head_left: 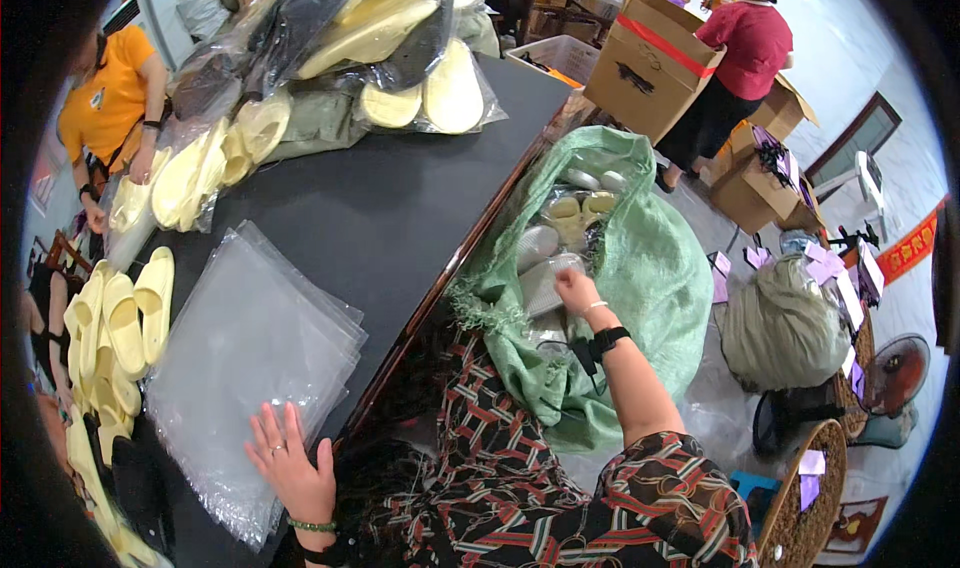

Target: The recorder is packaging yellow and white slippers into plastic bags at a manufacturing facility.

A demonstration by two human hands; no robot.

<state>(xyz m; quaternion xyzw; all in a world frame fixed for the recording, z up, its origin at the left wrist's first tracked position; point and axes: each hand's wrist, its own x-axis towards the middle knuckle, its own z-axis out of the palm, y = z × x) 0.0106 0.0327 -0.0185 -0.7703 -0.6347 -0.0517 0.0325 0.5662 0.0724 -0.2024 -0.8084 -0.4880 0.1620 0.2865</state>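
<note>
A bagged pale slipper was seen lying at the mouth of a large green woven sack, just off the right edge of the table. The right hand was reached down into that sack, its fingers curled onto the bagged slipper; whether the grip was fully closed could not be told. More bagged slippers were noted deeper in the sack, cream and pale grey.

The left hand was laid flat, fingers spread and holding nothing, on the near corner of a stack of clear plastic bags. That stack was spread on the dark table. The hands were kept well apart, one on the table, one in the sack.

A row of loose yellow slippers was recorded at the table's left edge, beside the stack. A heap of bagged yellow slippers was piled at the far end. A person in an orange shirt was seen at the far left, and a person in a red shirt beside cardboard boxes beyond the sack.
</note>
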